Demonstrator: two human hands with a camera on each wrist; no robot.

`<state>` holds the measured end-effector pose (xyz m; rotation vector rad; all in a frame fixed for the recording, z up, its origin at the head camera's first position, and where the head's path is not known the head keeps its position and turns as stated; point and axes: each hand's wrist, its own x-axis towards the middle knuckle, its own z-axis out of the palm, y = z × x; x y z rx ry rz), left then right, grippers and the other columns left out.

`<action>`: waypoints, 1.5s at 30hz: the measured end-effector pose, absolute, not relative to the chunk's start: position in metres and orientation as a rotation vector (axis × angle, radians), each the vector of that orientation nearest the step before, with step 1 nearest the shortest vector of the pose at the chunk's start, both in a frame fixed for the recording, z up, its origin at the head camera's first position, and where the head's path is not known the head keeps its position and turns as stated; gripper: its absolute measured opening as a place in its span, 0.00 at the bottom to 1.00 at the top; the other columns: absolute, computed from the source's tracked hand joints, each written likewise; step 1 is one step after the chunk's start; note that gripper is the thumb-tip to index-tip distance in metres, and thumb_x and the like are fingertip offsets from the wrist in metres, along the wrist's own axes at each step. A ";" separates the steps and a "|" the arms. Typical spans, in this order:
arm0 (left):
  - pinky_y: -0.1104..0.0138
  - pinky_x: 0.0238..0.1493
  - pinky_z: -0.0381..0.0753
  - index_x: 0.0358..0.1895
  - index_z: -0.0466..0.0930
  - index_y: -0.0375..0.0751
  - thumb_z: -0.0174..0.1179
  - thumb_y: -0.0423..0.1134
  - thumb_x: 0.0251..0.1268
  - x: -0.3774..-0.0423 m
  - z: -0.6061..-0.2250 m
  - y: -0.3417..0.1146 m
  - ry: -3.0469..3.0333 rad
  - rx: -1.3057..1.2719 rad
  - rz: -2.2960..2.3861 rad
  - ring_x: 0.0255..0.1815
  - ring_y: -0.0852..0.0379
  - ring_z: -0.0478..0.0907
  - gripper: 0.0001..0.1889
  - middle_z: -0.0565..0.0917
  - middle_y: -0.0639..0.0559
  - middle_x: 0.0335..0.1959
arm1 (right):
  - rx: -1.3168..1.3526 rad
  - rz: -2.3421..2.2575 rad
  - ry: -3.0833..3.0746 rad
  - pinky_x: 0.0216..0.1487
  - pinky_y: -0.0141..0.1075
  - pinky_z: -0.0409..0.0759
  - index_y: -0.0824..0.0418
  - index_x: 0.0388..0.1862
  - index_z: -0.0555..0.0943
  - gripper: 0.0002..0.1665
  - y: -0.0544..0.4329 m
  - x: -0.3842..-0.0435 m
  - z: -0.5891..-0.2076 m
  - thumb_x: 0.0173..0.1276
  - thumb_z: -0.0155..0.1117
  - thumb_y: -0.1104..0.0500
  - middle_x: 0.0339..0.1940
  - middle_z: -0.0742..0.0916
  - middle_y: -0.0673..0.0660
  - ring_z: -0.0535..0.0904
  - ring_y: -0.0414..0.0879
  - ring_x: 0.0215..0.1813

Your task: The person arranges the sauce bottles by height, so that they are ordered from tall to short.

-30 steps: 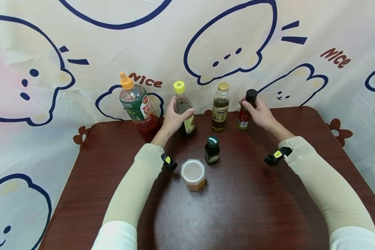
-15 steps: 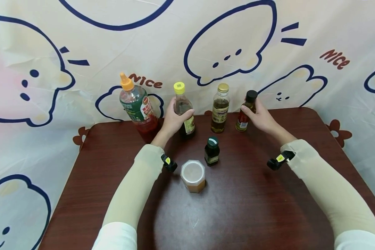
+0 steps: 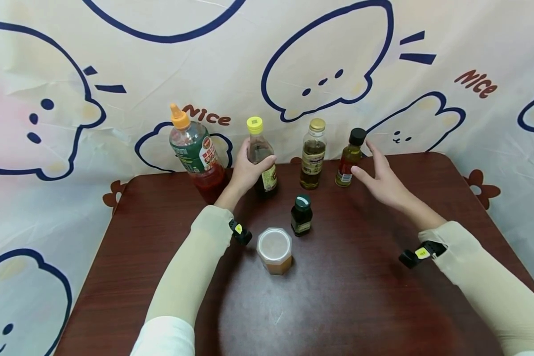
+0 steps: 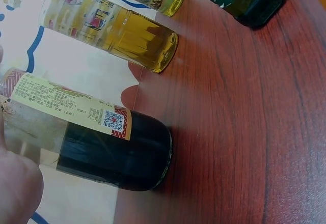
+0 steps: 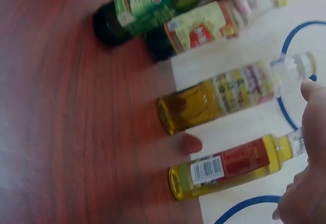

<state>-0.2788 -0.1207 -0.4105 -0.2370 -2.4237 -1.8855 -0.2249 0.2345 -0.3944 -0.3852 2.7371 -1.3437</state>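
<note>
My left hand (image 3: 245, 172) grips a glass bottle of dark liquid (image 3: 269, 180) with a yellow cap, upright near the table's back edge. In the left wrist view the thumb (image 4: 19, 189) lies against the upper part of that bottle. My right hand (image 3: 386, 182) is just right of a small bottle of yellow oil (image 3: 348, 158) with a black cap and red label. Its thumb and fingers are spread, apart from the bottle in the head view. Between these two bottles stands a gold-capped bottle of golden oil (image 3: 312, 159).
A large squeeze bottle of red sauce (image 3: 198, 153) with an orange nozzle stands left of my left hand. Closer in are a small dark green bottle (image 3: 301, 217) and a white-lidded jar (image 3: 275, 249). A printed cloth (image 3: 231, 69) hangs behind the brown table (image 3: 338, 287).
My right hand has let go of the black-capped oil bottle and drawn back to the right, its fingers opening. The left hand has stayed on its bottle.
</note>
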 end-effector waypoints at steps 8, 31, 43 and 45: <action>0.47 0.69 0.70 0.72 0.63 0.47 0.69 0.46 0.66 -0.279 -0.411 -0.121 -2.424 -0.232 -1.893 0.69 0.48 0.69 0.35 0.72 0.46 0.67 | -0.521 -1.385 2.726 0.75 0.69 0.42 0.54 0.85 0.38 0.49 0.229 -0.190 -0.393 0.79 0.56 0.48 0.85 0.41 0.59 0.35 0.58 0.84; 0.48 0.70 0.70 0.72 0.63 0.48 0.69 0.49 0.66 -0.281 -0.412 -0.122 -2.435 -0.229 -1.895 0.69 0.49 0.69 0.36 0.72 0.48 0.68 | -0.914 -1.553 2.385 0.77 0.62 0.51 0.47 0.84 0.49 0.44 0.170 -0.164 -0.421 0.78 0.59 0.54 0.84 0.57 0.54 0.51 0.53 0.82; 0.46 0.71 0.68 0.72 0.62 0.48 0.69 0.49 0.66 -0.280 -0.412 -0.122 -2.441 -0.227 -1.884 0.70 0.49 0.67 0.36 0.71 0.48 0.68 | -0.944 -1.634 2.255 0.77 0.59 0.55 0.51 0.84 0.52 0.42 0.137 -0.174 -0.437 0.78 0.59 0.59 0.83 0.60 0.53 0.54 0.48 0.82; 0.46 0.71 0.68 0.73 0.62 0.49 0.69 0.50 0.66 -0.279 -0.412 -0.122 -2.451 -0.221 -1.875 0.71 0.49 0.67 0.36 0.71 0.48 0.69 | -0.933 -1.643 2.242 0.77 0.58 0.56 0.51 0.84 0.52 0.41 0.133 -0.176 -0.439 0.78 0.59 0.59 0.82 0.61 0.54 0.54 0.47 0.82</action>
